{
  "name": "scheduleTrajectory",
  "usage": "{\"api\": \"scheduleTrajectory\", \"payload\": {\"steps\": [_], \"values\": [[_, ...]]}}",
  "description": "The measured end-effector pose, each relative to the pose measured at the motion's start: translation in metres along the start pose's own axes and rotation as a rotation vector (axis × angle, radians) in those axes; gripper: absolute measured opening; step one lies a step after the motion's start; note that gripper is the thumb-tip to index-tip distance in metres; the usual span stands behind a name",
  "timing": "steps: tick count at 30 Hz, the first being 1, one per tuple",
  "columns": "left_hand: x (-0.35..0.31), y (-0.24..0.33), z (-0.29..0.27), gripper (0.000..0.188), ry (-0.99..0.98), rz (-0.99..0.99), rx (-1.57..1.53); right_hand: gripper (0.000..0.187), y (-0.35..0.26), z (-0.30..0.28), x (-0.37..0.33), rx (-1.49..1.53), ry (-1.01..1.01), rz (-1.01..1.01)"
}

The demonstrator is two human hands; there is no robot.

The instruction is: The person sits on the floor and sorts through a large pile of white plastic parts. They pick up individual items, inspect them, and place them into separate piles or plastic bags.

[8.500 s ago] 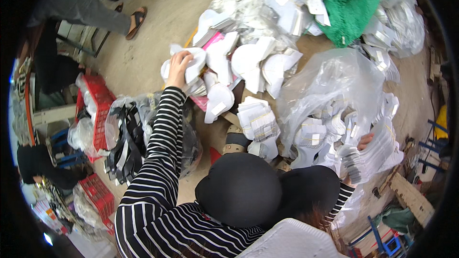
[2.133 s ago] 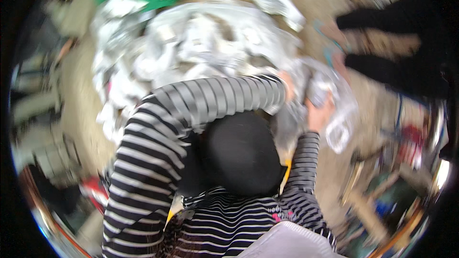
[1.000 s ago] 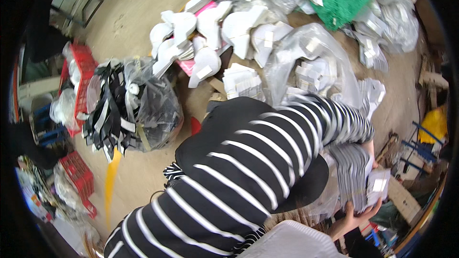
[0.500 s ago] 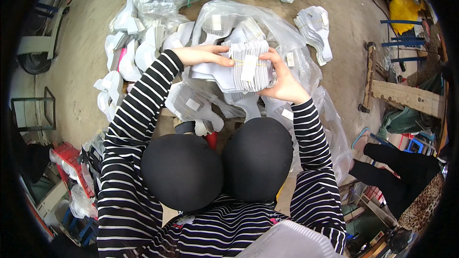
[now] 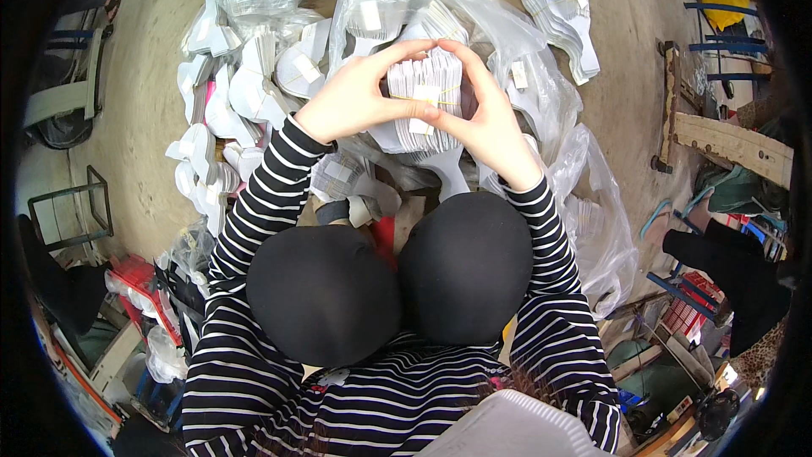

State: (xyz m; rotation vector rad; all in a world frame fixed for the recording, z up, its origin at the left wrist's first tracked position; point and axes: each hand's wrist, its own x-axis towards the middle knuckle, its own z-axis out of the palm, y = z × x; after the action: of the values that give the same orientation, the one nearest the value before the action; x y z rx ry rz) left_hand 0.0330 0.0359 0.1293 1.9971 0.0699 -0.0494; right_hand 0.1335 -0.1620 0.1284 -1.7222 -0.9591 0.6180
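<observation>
My left hand (image 5: pixel 362 95) and my right hand (image 5: pixel 492 123) are raised above a bundle of white layered cut pieces (image 5: pixel 416 85). The fingertips of the two hands meet at the top and the thumbs meet below, so they make a ring. Inside the ring shows the bundle, bound with a thin yellow band and bearing a white label. Each hand is curved with thumb and fingers apart, and dark gaps separate them from the bundle's sides. Nothing shows held in either hand. Below lies another fanned stack (image 5: pixel 342 171) near my left knee.
Clear plastic sheeting (image 5: pixel 554 101) spreads under and around the stacks. More white bundles (image 5: pixel 254 76) are heaped on the left, and one stack (image 5: pixel 565 21) lies on the floor at the far right. A wooden bench frame (image 5: pixel 727 148) and a person's dark-clad legs (image 5: pixel 719 262) are on the right.
Both hands have come off the bundle's sides and risen, joining at fingertips and thumbs into a ring. The bundle now lies below them. The view has tilted slightly.
</observation>
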Motion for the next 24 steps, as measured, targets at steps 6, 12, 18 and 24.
{"api": "scheduleTrajectory", "payload": {"steps": [6, 12, 18, 24], "values": [[0.0, 0.003, -0.004, 0.081, -0.13, -0.087, -0.333, 0.069, -0.007, -0.008, -0.002, 0.266, -0.002, 0.159], [-0.018, -0.03, -0.015, 0.059, 0.171, -0.027, -0.487, 0.069, -0.005, -0.009, -0.006, 0.151, -0.03, 0.135], [-0.069, -0.115, -0.034, 0.044, 0.697, -0.389, 0.34, 0.073, -0.005, -0.01, -0.009, 0.044, -0.045, 0.143], [-0.094, -0.151, 0.016, 0.037, 0.538, -0.23, 1.035, 0.074, -0.008, -0.007, -0.005, 0.193, -0.062, 0.253]]}}
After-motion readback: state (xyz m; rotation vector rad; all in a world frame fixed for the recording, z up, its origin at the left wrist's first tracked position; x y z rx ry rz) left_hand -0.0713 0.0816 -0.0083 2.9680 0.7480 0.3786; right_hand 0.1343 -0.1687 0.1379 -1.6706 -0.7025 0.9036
